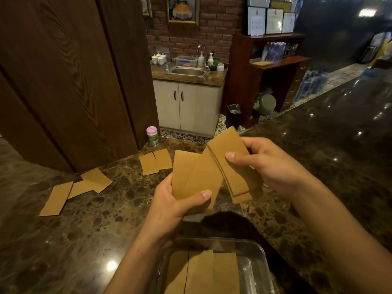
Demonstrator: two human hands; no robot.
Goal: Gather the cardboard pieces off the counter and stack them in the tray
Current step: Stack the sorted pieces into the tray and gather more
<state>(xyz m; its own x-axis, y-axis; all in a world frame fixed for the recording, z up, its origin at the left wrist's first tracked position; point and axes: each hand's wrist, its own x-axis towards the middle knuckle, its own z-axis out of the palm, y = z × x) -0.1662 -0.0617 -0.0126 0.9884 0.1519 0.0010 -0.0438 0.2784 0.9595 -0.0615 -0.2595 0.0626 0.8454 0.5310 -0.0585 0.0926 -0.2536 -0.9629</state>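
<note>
2 hands hold cardboard above the counter [89,225], both over the clear tray [257,270] at the near edge. Tray already has several cardboard pieces [201,272] lying flat side by side, some overlapping, so the stack is started.

Left hand [171,202] is closed on a small bunch of pieces [195,172], thumb across the front face near the bottom edge, fingers hidden behind. Bunch is upright, tilted slightly back. Right hand [265,164] grips a second bunch [231,164], thumb on the front, fingers wrapped behind, held at a slant so it fans away from the left bunch. The 2 bunches meet or overlap near the middle; can't tell if they actually touch. Looks like the person is squaring the bunches into 1 pile before dropping it in, which would explain holding them just above the tray rather than flat on the counter. Both forearms come in from the bottom, wrists bent inward toward each other.

Farther left on the counter, 3 loose pieces [78,188] lie overlapping, flat. Beyond them, 2 more pieces [156,162] lie side by side near a pink-lidded can [152,136]. So roughly 5 pieces still to collect; task is partway done.
</note>
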